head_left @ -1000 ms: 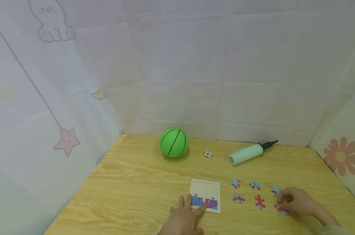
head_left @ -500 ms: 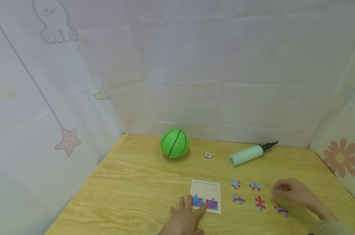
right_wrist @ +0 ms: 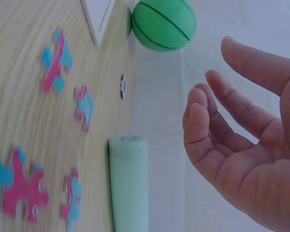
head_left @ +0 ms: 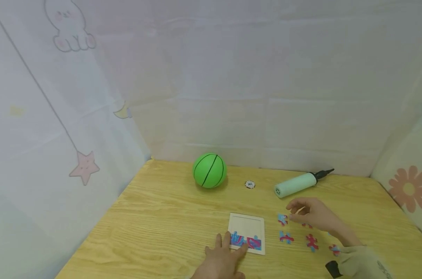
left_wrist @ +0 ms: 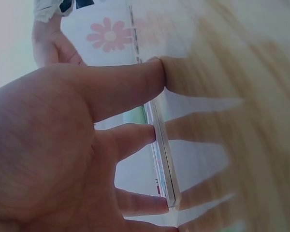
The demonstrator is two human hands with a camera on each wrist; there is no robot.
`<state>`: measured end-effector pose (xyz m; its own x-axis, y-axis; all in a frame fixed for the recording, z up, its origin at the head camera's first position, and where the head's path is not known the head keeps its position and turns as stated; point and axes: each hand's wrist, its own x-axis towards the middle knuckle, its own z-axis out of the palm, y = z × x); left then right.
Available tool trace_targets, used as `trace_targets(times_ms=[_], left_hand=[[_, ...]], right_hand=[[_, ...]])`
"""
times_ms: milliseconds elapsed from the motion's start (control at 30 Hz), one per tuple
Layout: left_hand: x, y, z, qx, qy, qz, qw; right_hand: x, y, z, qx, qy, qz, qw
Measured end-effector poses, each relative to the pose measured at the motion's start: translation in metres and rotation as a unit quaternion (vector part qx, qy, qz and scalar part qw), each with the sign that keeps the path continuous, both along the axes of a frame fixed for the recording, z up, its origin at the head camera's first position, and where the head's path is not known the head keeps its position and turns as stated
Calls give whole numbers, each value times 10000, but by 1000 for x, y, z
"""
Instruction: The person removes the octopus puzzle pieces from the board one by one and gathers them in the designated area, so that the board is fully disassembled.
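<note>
A shallow white puzzle frame lies on the table, its near side filled with blue and pink-red puzzle pieces. My left hand rests spread at its near left corner, fingertips on the edge and the nearest pieces. In the left wrist view, its fingers are straight against the frame's side. My right hand hovers over the loose pieces, thumb and relaxed fingers apart, with nothing between them in the right wrist view. Loose puzzle pieces lie below it; the hand and forearm partly hide some.
A green ball stands at the back, with a poker chip to its right. Farther right lies a pale green hand pump with a black nozzle. A printed cloth hangs behind and along the sides of the table.
My right hand has lifted from the rightmost loose pieces and moved left and slightly away. The left hand stays on the frame. The head view has shifted slightly.
</note>
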<state>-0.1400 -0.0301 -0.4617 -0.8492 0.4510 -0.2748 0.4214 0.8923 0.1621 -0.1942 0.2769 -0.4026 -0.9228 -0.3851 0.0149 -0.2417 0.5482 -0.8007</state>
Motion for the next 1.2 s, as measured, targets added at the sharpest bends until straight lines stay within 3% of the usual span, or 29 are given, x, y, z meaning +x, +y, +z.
trace_targets(times_ms=[267, 500, 833, 1033, 1200], left_hand=[[1, 0, 0, -61, 33, 77, 9999], [0, 2, -1, 34, -4, 100, 9999], [-1, 2, -1, -3, 3, 113, 9999], [-3, 1, -2, 25, -180, 121, 9998], [-3, 3, -3, -23, -251, 108, 9996]], right_hand=[[-11, -43, -9, -475, -283, 433, 9975], [-20, -71, -28, -520, -259, 641, 9963], [-29, -105, -45, -271, -56, 840, 9961], [-31, -124, -50, -134, -500, 809, 9954], [-34, -134, -57, 65, -581, 798, 9951]])
